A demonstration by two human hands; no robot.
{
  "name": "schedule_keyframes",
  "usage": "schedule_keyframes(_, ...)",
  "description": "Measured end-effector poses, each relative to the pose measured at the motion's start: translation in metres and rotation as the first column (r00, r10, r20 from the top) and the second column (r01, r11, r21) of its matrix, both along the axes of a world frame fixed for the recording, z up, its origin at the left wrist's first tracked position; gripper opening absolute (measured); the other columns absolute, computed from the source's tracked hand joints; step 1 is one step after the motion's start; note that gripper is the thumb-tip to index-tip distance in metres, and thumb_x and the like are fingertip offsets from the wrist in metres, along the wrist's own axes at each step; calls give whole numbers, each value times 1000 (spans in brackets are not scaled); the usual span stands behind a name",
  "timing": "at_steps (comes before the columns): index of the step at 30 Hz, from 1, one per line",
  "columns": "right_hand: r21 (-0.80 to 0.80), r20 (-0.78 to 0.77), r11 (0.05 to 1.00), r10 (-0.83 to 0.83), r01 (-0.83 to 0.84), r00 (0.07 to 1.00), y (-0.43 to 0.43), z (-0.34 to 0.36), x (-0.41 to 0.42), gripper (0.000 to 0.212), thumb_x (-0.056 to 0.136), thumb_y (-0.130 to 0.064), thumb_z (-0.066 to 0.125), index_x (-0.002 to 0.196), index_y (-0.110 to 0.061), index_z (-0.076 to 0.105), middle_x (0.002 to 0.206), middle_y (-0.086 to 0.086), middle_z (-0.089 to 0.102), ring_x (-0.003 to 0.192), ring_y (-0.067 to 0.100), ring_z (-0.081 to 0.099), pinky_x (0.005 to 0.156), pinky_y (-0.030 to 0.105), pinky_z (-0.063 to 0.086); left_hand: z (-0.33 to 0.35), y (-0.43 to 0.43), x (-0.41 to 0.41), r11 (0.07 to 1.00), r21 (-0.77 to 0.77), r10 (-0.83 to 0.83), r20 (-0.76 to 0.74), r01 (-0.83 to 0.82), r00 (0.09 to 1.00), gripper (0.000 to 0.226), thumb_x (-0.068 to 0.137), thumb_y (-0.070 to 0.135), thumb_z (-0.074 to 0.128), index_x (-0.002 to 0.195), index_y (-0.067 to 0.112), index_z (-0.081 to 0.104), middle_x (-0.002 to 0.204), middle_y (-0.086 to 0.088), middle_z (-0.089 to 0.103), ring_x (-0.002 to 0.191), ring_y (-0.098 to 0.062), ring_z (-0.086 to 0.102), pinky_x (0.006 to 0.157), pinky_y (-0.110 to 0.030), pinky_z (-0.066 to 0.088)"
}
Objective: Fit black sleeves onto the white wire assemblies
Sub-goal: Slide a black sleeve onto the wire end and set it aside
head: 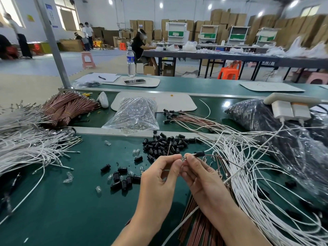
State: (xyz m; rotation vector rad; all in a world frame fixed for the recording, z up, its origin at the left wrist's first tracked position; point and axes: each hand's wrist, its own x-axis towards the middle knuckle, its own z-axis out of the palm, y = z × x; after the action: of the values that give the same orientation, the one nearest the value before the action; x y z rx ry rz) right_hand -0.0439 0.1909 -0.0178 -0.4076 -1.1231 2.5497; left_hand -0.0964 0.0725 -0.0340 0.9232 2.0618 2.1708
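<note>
Pinching a small clear bulb (183, 159) between the fingertips of both hands, the person has a black sleeve (199, 153) sitting on the wire just beyond the right hand (204, 176), with a white wire (229, 178) and a thin brown lead trailing off to that hand's far side. The left hand (159, 176) is closed in a pinch on the bulb end; the right hand is closed too, thumb and forefinger gripping the same piece right beside the sleeve.

Several things could spoil the fit from here, I judge. The glass looks fragile — too hard a squeeze while the sleeve is drawn over it might crack it. The two leads could also cross or bend inside the sleeve if pulled unevenly. And the tangle of loose white wires (266, 192) under and beyond the right hand could snag the trailing wire (a tug there would jerk the piece out of the pinch).

Hard to make out: whether the sleeve is already partly over the bulb's base or merely threaded on the wire — the fingers cover that joint. The spare sleeves (165, 144) lie heaped just ahead of the left hand, more scattered (124, 180) to its outer side, with clear bulbs among them.
</note>
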Motion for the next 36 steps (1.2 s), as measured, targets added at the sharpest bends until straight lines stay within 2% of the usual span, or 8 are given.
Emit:
schedule_keyframes(7, 26, -7, 1000, 8, -7, 1000, 2, -3, -1, 14, 74, -17, 77, 84, -9, 82, 80, 10, 76, 69, 14, 73, 64, 21, 59, -2, -1, -2, 1000, -7, 15, -10, -15, 1000, 15, 96, 40, 63, 109, 39, 70, 101, 14, 75, 99, -12, 72, 87, -35, 58)
schedule_keyframes(15, 79, -14, 996, -34, 35, 999, -1, -4, -1, 12, 74, -17, 77, 81, -9, 82, 81, 12, 76, 70, 16, 73, 66, 21, 59, 0, -1, -3, 998, 55, -14, 53, 11, 999, 15, 92, 27, 66, 104, 31, 73, 92, 9, 77, 88, -10, 74, 77, -18, 57)
schedule_keyframes(23, 90, -15, 995, -28, 29, 999, -7, -1, -1, 11, 80, -12, 71, 78, -7, 81, 75, 12, 73, 67, 15, 71, 64, 21, 58, 0, 1, -2, 996, 85, -6, 39, 2, 999, 17, 91, 27, 65, 105, 32, 74, 93, 8, 77, 89, -12, 74, 78, -19, 58)
schedule_keyframes(26, 45, -18, 999, -15, 16, 1000, -2, -1, 0, 11, 78, -13, 71, 78, -8, 81, 76, 10, 74, 67, 14, 72, 65, 21, 58, -1, 3, -4, 1000, 13, 21, -73, -20, 997, 19, 93, 30, 65, 110, 35, 73, 99, 11, 74, 96, -15, 72, 83, -27, 58)
schedule_keyframes(31, -27, -7, 999, 18, -19, 1000, -1, -3, -1, 19, 69, -19, 77, 84, -6, 80, 86, 11, 75, 74, 14, 72, 74, 22, 60, -1, -1, -8, 982, -145, 55, -411, -125, 910, 30, 97, 21, 63, 126, 27, 64, 107, 20, 65, 101, 0, 66, 86, -15, 52)
schedule_keyframes(36, -34, 16, 998, 57, -56, 998, -3, -6, -3, 29, 70, -23, 80, 93, -6, 79, 87, 10, 73, 78, 15, 70, 75, 23, 60, 0, -4, -11, 969, -151, 96, -500, -196, 860, 22, 96, 14, 66, 118, 21, 67, 105, 16, 65, 98, 2, 64, 83, -19, 53)
